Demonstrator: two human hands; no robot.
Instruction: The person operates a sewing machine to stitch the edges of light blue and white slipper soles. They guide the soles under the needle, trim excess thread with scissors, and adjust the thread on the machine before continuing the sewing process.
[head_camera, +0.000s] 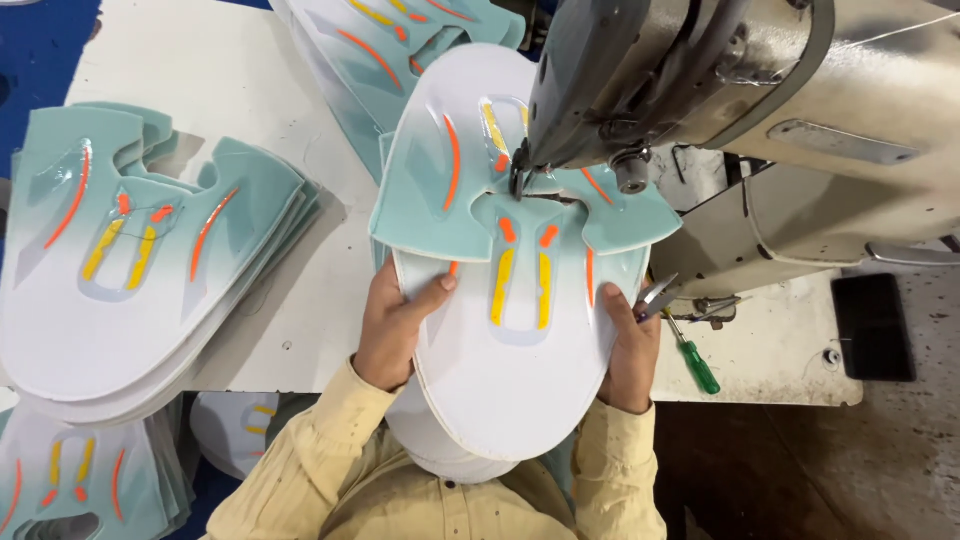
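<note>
Gripping from both sides, the two hands hold a pair of teal-and-white shoe upper panels (510, 330) under the head of a grey sewing machine (700, 90). Left hand (395, 325) clamps the left edge, thumb on top of the white lower piece, other fingers curled underneath. Right hand (630, 350) grips the right edge, fingers wrapped under, thumb along the rim; small snips (655, 297) seem tucked in that hand, hard to be sure at this angle. The panels overlap nose to nose, orange and yellow stripes up, the join sitting right at the needle area (520, 175). They rest at the front edge of the white table (260, 90), hanging partly over the person's lap. A stack of matching panels (130, 270) lies to the left, another stack (390, 50) at the far side, more pieces (70, 480) lower left. A green-handled screwdriver (695, 360) lies just beside the right hand. Yellow sleeves (330, 460) cover both forearms.
</note>
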